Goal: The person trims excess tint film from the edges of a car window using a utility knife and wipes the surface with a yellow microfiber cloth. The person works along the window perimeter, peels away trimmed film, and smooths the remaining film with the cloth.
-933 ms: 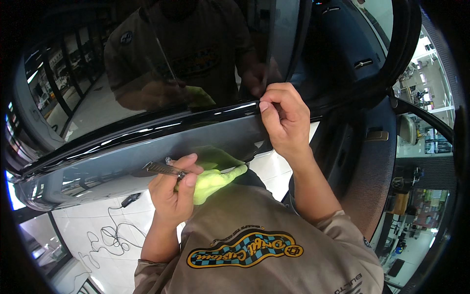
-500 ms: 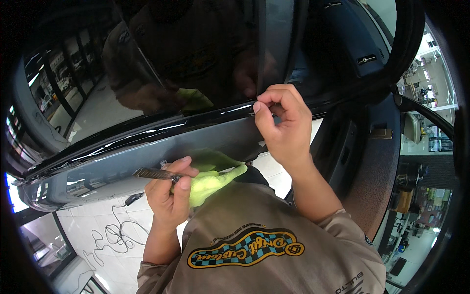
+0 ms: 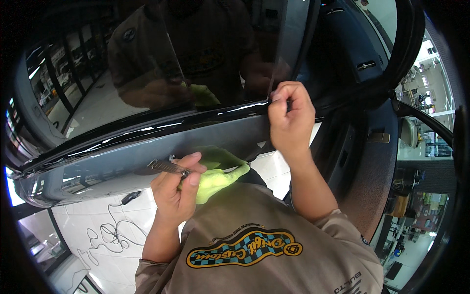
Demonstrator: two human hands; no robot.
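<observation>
My left hand (image 3: pixel 176 193) is closed round a slim metal cutter knife (image 3: pixel 167 167), which points up and to the left. A yellow-green cloth (image 3: pixel 215 185) hangs from the same hand against my shirt. My right hand (image 3: pixel 293 115) is closed in a pinch at the lower edge of the dark car window (image 3: pixel 220 63), by the black trim strip (image 3: pixel 196 118). A thin, pale line runs up the glass from those fingertips; whatever they grip is hidden. Below the trim, the grey door panel (image 3: pixel 122 156) reflects the cloth.
At right the car's interior shows, with a dark door panel (image 3: pixel 342 137) and a brown textured surface (image 3: pixel 360 196). A black cable (image 3: pixel 112 235) lies looped on the pale tiled floor (image 3: pixel 68 220) at lower left. Shelves (image 3: pixel 426 210) with goods stand at far right.
My right hand has shifted slightly right along the window's lower edge, its fingers curled tighter. The left hand, with knife and cloth, has moved a little right. The view has shifted slightly.
</observation>
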